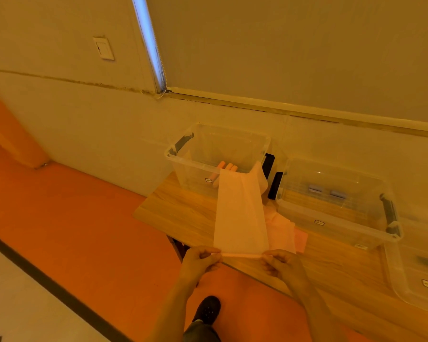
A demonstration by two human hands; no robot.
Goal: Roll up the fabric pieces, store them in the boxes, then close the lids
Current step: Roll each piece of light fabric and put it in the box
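A long pale pink fabric piece (240,213) stretches from the table's near edge up against the left clear box (183,156). My left hand (200,261) pinches its near left corner and my right hand (282,264) pinches its near right corner, with the near edge curled between them. Several rolled pink fabric pieces (226,167) lie inside the left box. More loose pink fabric (286,230) lies under and to the right of the held piece. A second clear box (341,218) stands open on the right, holding two small grey rolls (325,191).
The wooden table (181,211) stands against a pale wall. A third clear container (415,280) sits at the right edge. Black latches (272,176) show between the two boxes. My shoe (208,308) rests on the orange floor below.
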